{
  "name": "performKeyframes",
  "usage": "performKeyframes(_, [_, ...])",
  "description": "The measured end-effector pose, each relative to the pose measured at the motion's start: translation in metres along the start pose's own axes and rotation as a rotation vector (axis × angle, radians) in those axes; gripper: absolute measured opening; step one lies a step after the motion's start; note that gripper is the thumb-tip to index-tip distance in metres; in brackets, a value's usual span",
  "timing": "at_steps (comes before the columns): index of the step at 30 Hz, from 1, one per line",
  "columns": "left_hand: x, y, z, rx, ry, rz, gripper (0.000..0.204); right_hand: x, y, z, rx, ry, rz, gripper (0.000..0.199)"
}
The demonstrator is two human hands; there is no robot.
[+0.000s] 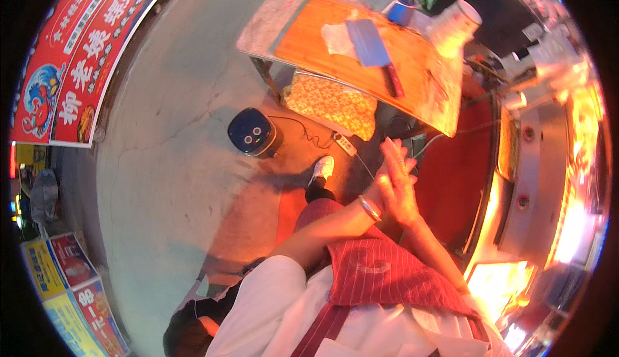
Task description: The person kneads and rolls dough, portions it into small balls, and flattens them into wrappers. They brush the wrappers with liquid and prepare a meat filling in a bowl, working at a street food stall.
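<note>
While pressing left hand to right hand, with fingers together and any grip hidden, seems between steps, with cleaver laid handle toward table's near edge, cannot tell progress beyond that.

- Orange board: flat on the surface, upper middle of the frame.
- Cleaver: broad bluish blade, dark red handle, lying slantwise on the board, handle toward lower right.
</note>
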State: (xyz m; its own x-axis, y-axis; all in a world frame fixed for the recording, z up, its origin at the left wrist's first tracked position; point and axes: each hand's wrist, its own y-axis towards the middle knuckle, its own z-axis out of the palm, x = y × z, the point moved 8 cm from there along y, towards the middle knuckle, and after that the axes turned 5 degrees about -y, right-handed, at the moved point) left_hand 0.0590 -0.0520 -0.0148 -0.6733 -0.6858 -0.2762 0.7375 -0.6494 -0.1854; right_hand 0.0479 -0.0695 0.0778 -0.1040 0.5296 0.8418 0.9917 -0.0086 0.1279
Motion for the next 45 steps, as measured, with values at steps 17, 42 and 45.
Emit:
performKeyframes(17, [0.125,-0.114,0.067,0.707,0.77,0.654,0.056,-0.052,-0.183,-0.008,-0.263,1.779,0.321,0.065])
performKeyframes(42, [0.096,-0.143,0.124,0.546,1.038,-0.456,0.029,-0.082,-0.611,0.104,-1.402,0.491,1.474,0.055])
performKeyframes(45, [0.148,-0.244,0.308,1.255,0.812,-0.182,0.022,-0.089,-0.659,0.129,-1.464,0.434,1.566,0.053])
